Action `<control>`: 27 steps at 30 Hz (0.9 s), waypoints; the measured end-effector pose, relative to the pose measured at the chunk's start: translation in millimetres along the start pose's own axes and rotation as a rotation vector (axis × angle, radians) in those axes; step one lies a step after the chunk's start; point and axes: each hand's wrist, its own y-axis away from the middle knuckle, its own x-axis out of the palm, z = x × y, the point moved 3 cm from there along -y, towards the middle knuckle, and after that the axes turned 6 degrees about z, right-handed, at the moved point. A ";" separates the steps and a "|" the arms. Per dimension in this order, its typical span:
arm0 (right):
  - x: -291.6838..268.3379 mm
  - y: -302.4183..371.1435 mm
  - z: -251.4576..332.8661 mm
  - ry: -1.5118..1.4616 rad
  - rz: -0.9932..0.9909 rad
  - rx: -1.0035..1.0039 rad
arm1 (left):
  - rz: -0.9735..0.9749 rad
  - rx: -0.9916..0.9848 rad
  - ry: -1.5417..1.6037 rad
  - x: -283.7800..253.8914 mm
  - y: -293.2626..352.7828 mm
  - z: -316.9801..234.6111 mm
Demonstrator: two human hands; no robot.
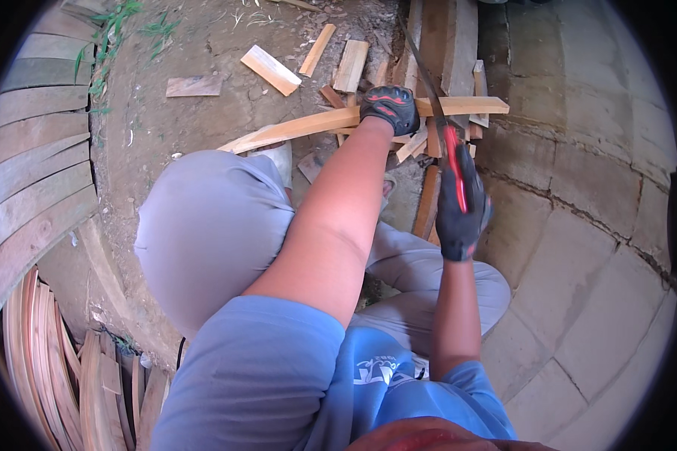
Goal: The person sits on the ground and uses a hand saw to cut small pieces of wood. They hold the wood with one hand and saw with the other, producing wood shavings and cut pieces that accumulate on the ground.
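Observation:
A long wooden board (301, 126) lies crosswise in front of me, its right end over a stack of timber. My left hand (390, 107), in a black glove with red marks, is closed over the board and presses it down. In my right hand (462, 207), gloved alike, is the red handle of a handsaw (430, 83). The dark blade points away from me and crosses the board just right of my left hand. Whether its teeth have cut into the wood I cannot tell.
Short wood offcuts (271, 69) lie scattered on the dirt ground beyond the board. Long timber beams (459, 45) run away from me under the saw. Concrete paving (579, 263) spreads to the right. Stacked planks (41, 158) line the left, with more boards (45, 353) at lower left.

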 end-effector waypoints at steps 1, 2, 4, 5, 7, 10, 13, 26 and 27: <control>15.2 -23.7 0.5 0.023 -0.015 -0.044 | -0.014 -0.025 0.003 -4.8 4.5 1.7; 28.8 -43.0 1.8 0.045 -0.032 -0.088 | -0.027 -0.049 0.006 -7.1 9.1 3.5; 45.3 -69.1 -3.8 -0.038 -0.094 -0.038 | 0.011 -0.024 0.022 -1.9 -0.8 -2.8; 50.2 -75.3 -2.1 -0.092 -0.117 -0.031 | 0.031 -0.023 0.035 -5.4 -7.2 0.1; 48.9 -72.8 -1.6 -0.079 -0.060 0.012 | 0.050 -0.022 0.048 -3.3 -3.4 1.5; 36.8 -55.4 -11.8 -0.036 -0.062 -0.008 | 0.006 0.015 0.015 1.4 -0.1 -0.6; 15.4 -17.8 -12.9 -0.040 -0.021 0.067 | 0.075 -0.015 0.028 -5.4 -6.5 3.5; -81.9 164.2 13.7 0.171 0.025 0.060 | 0.045 0.003 0.036 -3.6 -1.8 -0.7; -73.5 144.7 11.7 0.172 0.028 0.076 | 0.061 -0.005 0.034 -2.8 -3.3 0.1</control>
